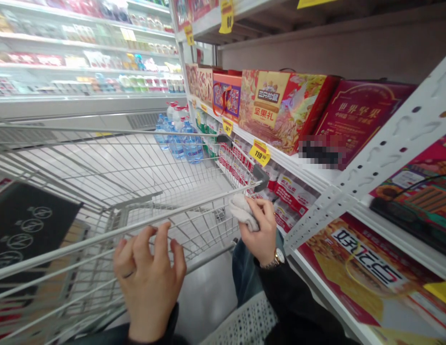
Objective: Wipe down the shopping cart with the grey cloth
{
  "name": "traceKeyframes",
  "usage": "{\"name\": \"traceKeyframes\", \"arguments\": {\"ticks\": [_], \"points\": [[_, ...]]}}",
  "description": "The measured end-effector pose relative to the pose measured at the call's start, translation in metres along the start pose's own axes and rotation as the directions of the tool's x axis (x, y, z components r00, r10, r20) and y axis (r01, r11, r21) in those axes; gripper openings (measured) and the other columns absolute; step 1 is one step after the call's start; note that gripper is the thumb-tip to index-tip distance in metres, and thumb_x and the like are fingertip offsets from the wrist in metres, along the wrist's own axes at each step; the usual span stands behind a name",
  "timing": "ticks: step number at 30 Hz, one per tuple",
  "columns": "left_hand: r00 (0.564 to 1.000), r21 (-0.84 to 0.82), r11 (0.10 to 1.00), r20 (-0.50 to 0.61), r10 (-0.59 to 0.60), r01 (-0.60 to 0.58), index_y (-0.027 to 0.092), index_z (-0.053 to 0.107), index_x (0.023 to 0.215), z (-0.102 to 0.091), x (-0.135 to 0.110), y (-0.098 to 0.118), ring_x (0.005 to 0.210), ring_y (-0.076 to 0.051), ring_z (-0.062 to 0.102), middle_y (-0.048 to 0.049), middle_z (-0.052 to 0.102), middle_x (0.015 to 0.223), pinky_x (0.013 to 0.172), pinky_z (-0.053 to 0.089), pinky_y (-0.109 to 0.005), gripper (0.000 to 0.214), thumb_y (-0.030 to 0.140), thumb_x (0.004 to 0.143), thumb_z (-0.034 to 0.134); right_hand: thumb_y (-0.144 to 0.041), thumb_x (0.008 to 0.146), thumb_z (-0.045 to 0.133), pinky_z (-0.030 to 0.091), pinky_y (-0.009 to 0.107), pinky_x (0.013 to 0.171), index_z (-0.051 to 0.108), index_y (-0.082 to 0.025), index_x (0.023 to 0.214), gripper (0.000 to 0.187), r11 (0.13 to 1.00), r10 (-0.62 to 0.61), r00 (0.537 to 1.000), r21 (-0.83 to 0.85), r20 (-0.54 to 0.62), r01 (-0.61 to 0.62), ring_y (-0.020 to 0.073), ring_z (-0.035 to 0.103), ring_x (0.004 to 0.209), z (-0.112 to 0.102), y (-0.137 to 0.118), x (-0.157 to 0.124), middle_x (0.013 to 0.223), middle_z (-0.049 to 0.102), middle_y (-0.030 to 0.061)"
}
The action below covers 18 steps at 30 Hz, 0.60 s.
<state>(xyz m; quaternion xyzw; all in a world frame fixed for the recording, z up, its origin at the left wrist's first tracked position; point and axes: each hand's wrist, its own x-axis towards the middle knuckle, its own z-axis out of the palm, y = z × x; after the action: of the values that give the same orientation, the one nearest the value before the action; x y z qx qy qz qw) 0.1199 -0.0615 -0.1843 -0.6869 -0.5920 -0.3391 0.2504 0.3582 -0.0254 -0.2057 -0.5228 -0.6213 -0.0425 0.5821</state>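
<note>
Head view: left hand (149, 282) curled over the shopping cart's handle (75, 247), right hand (257, 230) pinching a grey cloth (242, 212).

White steel shelf (280, 160), perforated upright (352, 167) at right. Upper tier: gift boxes (280, 110) side by side. Yellow price tag (259, 152) on shelf edge. Tier below: red packets (291, 194). Lowest visible tier: large printed box (362, 268). Far left: chiller shelves (82, 67) with packaged goods (100, 60), blurred. Wire cart (100, 130) carries dark pad (28, 225).
</note>
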Motion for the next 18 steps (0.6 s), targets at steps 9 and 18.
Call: {"name": "traceKeyframes", "arguments": {"ticks": [9,18], "points": [[1.000,0.016,1.000,-0.007,0.008,-0.008,0.019,0.052,0.142,0.001,0.000,0.000,0.137,-0.038,0.039,-0.0182,0.053,0.134,0.121,0.033,-0.062,0.061,0.024,0.083,0.067,-0.016,0.074,0.059,0.051,0.047,0.090,0.060,-0.030,0.137,0.065,0.987,-0.160,0.977,0.002,0.144,0.162,0.0251,0.057,0.102,0.000,-0.015,-0.003,0.112,0.056,0.0073],[0.999,-0.069,0.997,0.029,-0.030,0.032,0.026,0.045,0.149,0.001,-0.003,-0.005,0.141,-0.037,0.036,-0.0133,0.052,0.140,0.123,0.028,-0.062,0.069,0.022,0.083,0.066,-0.013,0.074,0.056,0.046,0.051,0.098,0.062,-0.031,0.134,0.063,0.992,-0.071,0.997,-0.103,0.008,0.072,0.0266,0.055,0.108,-0.005,0.009,0.012,0.115,0.057,0.0073]]}}
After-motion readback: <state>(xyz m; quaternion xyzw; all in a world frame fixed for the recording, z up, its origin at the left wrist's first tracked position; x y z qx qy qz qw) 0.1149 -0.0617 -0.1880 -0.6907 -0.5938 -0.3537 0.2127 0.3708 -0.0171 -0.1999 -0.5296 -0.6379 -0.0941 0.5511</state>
